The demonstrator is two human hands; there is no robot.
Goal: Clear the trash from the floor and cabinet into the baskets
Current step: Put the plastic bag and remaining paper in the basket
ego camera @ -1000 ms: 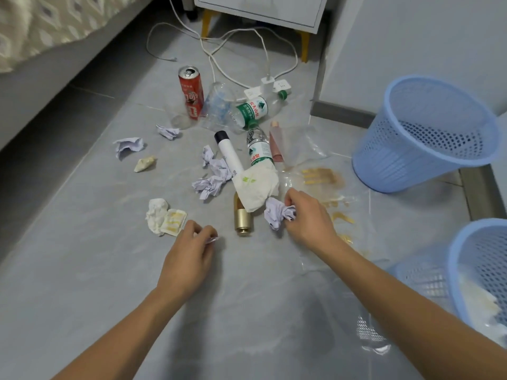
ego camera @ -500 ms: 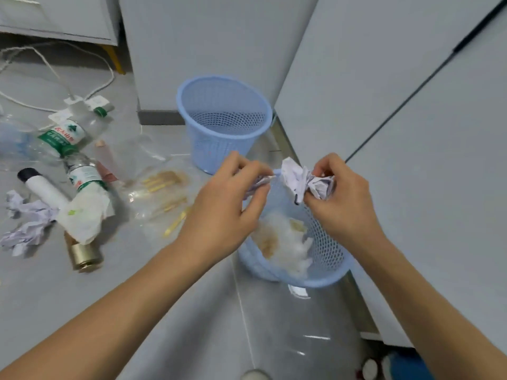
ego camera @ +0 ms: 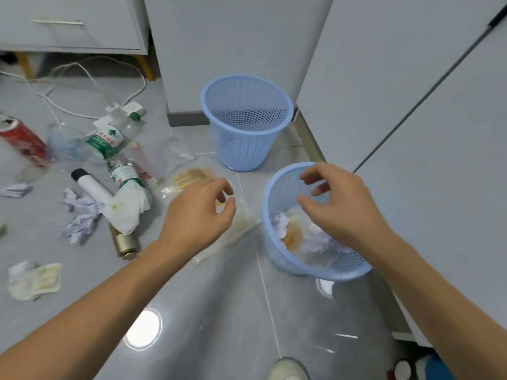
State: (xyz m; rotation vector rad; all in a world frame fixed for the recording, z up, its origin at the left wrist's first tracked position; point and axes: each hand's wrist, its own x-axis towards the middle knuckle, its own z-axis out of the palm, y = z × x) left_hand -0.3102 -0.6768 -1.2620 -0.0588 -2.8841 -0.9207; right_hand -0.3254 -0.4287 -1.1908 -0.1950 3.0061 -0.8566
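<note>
Both grips are spread and empty: the right hand [ego camera: 340, 204] hovers over the near basket [ego camera: 277, 259] at lower right, which holds crumpled paper [ego camera: 281, 224]; the left hand [ego camera: 197, 215] hangs beside it. 1 far basket [ego camera: 244, 149] stands above. Bottles, a can [ego camera: 22, 141] and paper wads [ego camera: 79, 226] litter the floor [ego camera: 219, 311] at left.

My right grip [ego camera: 337, 204] covers part of the near basket [ego camera: 277, 259], so I cannot see all the crumpled paper inside. My left grip [ego camera: 197, 215] hides part of the clear plastic wrapper [ego camera: 192, 176]. The red can [ego camera: 20, 141] is blurred and cut off by the left edge. A gold bottle [ego camera: 124, 244] lies half under a stained tissue [ego camera: 127, 207].
</note>
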